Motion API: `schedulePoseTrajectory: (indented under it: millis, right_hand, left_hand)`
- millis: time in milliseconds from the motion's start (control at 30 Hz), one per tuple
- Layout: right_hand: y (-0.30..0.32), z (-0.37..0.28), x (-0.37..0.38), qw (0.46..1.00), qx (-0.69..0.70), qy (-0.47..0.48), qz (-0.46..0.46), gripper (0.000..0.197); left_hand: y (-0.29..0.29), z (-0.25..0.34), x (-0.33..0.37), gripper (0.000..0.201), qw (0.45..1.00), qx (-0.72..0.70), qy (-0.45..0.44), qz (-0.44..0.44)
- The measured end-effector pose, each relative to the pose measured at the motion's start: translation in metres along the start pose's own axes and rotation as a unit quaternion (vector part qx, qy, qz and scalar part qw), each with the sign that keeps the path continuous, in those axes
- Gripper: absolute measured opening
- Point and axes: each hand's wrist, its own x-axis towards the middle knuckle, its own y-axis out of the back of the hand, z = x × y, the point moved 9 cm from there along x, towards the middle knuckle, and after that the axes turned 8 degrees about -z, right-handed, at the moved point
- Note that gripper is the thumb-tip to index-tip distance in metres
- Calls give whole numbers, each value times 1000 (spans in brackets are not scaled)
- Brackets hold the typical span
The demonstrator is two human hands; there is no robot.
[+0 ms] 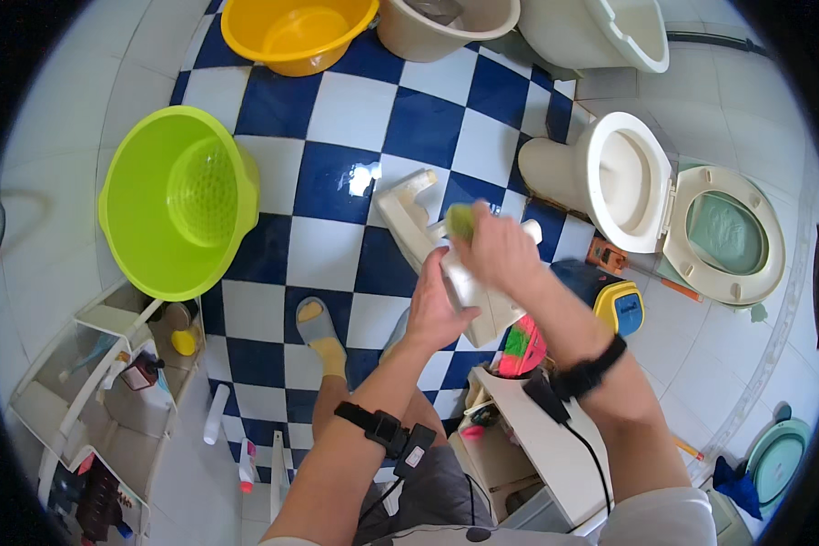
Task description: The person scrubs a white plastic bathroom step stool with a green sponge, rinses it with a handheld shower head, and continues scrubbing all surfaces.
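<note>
A cream-white plastic piece with stubby, leg-like ends point(400, 211), resembling a small stool, is in front of me above the tiled floor. My left hand point(434, 308) is closed round a white part of it on the near side. My right hand point(500, 255) grips a yellow-green sponge point(460, 222) and has it against or just over the piece. The hand is slightly blurred, and its fingertips are partly hidden. Whether the piece rests on the floor cannot be told.
A lime-green basin point(164, 264) stands at left, a yellow basin point(300, 56) and a beige tub point(409, 44) at the far side. The toilet point(601, 182) is at right. A shelf rack point(50, 414) lines the left wall; a white cabinet point(555, 437) stands near my right arm.
</note>
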Motion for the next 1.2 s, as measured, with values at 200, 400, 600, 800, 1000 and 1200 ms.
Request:
schedulePoseTrajectory:
  millis: [200,400,600,800,1000,1200]
  right_hand:
    - [-1,22,-2,996,59,-54,32,44]
    - [-39,47,-45,972,93,83,199,45]
    - [-39,43,-48,998,60,26,4,46]
    - [-32,21,-11,981,59,87,162,48]
    - [-70,78,-70,997,64,30,32,59]
    - [-38,23,-19,956,105,118,246,35]
  left_hand:
    - [6,10,4,101,998,0,-44,46]
    - [41,-6,9,107,995,-55,49,65]
    - [33,-14,16,110,996,-69,27,50]
    - [36,-5,22,111,997,-49,40,44]
    - [27,-6,23,110,994,-75,72,35]
    - [33,-14,23,113,996,-57,62,30]
